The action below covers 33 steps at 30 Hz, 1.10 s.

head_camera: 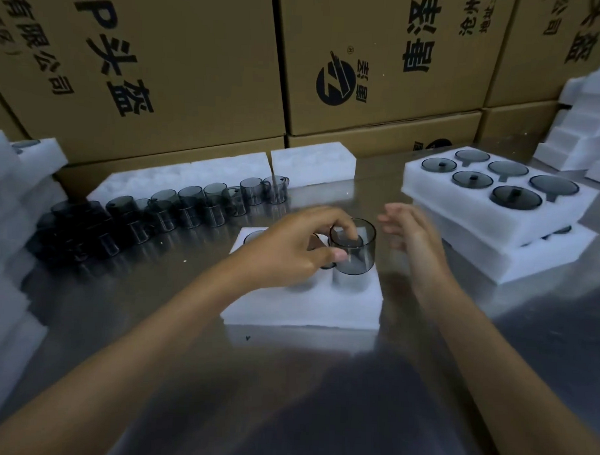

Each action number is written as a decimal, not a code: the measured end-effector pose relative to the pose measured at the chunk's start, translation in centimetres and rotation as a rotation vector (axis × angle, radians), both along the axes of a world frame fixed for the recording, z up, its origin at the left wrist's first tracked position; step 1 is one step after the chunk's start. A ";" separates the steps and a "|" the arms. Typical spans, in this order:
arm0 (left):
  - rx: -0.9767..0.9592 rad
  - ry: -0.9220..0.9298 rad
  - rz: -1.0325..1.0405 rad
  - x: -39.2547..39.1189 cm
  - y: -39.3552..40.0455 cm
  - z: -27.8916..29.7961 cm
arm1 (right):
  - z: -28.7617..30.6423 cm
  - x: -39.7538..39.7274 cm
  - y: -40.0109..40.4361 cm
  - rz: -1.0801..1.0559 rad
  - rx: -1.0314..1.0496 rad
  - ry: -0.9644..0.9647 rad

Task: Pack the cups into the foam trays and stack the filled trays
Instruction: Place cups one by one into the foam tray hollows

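Note:
A white foam tray (306, 307) lies on the steel table in front of me. My left hand (291, 247) pinches a smoky grey glass cup (354, 251) by its rim, fingers inside and thumb outside, just above a pocket at the tray's right side. My right hand (410, 231) hovers beside the cup with its fingers relaxed, holding nothing. A row of loose grey cups (190, 206) stands to the left. Two filled trays (497, 186) sit stacked at the right, the top one showing several dark round pieces with knobs.
Cardboard boxes (195, 70) wall off the back of the table. Empty foam trays (225, 173) lie behind the cup row, more foam (7, 190) is piled at the left edge and foam pieces (581, 124) at the far right.

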<state>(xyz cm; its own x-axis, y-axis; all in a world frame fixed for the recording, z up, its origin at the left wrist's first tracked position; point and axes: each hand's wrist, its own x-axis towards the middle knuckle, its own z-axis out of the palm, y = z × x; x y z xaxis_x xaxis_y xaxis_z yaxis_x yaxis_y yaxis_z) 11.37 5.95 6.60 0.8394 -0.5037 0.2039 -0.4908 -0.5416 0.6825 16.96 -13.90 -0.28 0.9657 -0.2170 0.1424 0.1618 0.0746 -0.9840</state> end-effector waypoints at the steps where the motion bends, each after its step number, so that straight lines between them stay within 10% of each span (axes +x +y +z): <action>1: 0.024 0.023 -0.011 -0.3 -0.1 -0.1 | 0.8 -0.9 -0.2 0.038 -0.032 -0.046; 15: -0.231 -0.026 0.358 -0.7 0.3 -2.9 | 3.0 -6.6 0.8 0.304 -0.466 -0.150; 33: -0.384 0.092 0.263 0.3 -1.5 -4.0 | 1.5 -6.4 1.5 -0.016 -0.565 -0.038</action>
<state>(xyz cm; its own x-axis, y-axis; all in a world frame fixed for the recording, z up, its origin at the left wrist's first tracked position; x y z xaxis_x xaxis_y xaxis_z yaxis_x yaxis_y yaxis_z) 11.71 4.50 2.59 0.9516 -0.1744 0.2529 -0.2992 -0.3397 0.8917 10.58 -12.42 1.23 0.9548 -0.1120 0.2753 0.1945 -0.4649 -0.8637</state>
